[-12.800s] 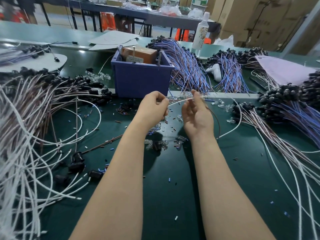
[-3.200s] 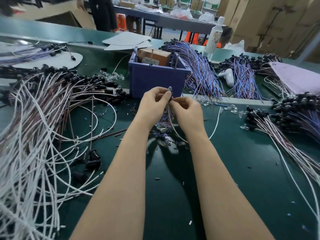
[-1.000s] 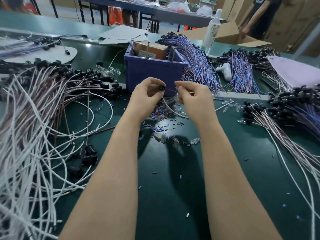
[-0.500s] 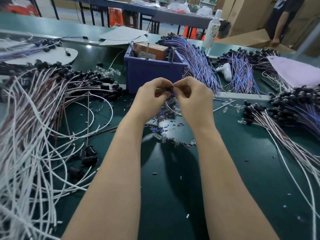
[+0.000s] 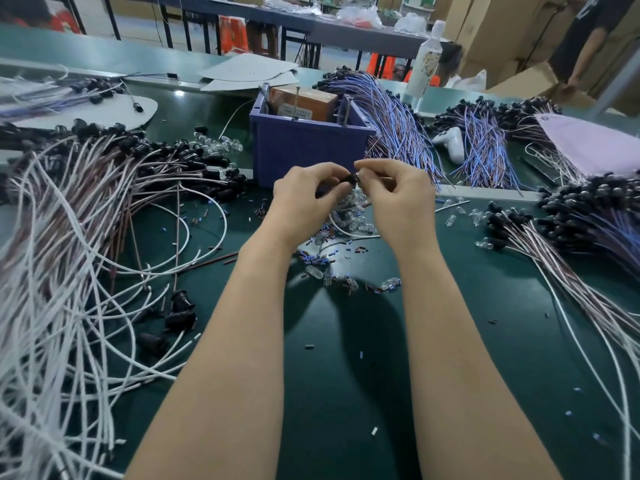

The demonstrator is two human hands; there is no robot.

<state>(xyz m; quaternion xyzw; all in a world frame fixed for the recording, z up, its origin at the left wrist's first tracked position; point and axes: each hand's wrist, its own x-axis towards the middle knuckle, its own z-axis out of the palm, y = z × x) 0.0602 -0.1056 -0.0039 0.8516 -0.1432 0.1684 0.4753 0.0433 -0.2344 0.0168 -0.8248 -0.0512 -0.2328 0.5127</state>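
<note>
My left hand and my right hand are raised together above the green table, in front of the purple bin. Between the fingertips of both hands sits a small black socket, pinched from each side. A white wire hangs below the hands; its upper end is hidden behind them. Small clear bulbs and tiny sleeve pieces lie scattered on the table under my hands.
A large tangle of white and brown wires with black sockets fills the left side. Blue-purple wire bundles and more socketed wires lie to the right. A white bottle stands behind. A person stands at far right by cardboard boxes.
My hands have stayed pressed together at the small black socket, with only slight shifting of the fingers. The person in the background has moved a little to the right.
</note>
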